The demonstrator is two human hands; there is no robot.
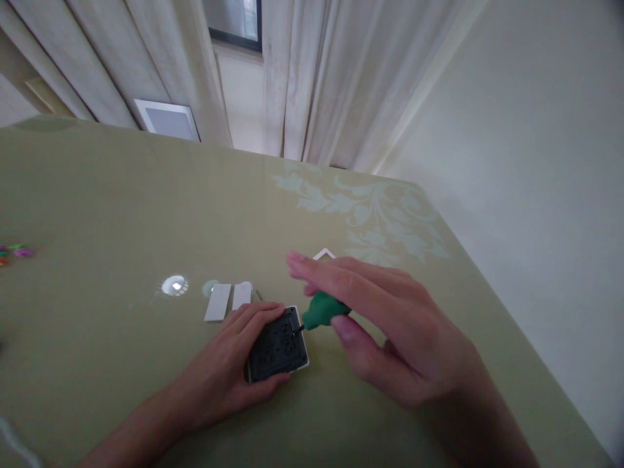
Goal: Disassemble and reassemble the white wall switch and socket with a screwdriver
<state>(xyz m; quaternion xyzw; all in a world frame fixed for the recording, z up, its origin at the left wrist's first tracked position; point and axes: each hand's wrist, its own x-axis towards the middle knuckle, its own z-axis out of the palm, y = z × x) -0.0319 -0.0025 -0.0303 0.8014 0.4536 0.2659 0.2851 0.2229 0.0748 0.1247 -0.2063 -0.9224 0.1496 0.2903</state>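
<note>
My left hand (229, 361) grips a wall switch panel (277, 348) by its left side, fingers over the top edge and thumb along the near edge. The panel's black back faces up, and a white rim shows around it. In my right hand (390, 325) is a screwdriver (322, 311) with a green handle, pinched between thumb and fingers. Its short dark shaft slants down to the left, and the tip meets the black back near the panel's right side. Just beyond my left hand lie two white rectangular plates (218, 303), side by side.
A white frame (325, 253) is partly hidden behind my right hand. Small colourful pieces (17, 251) lie at the table's left. The greenish table (146, 195) has a leaf pattern and a light reflection. Curtains (312, 78) hang behind it, and a white wall (536, 162) borders the right.
</note>
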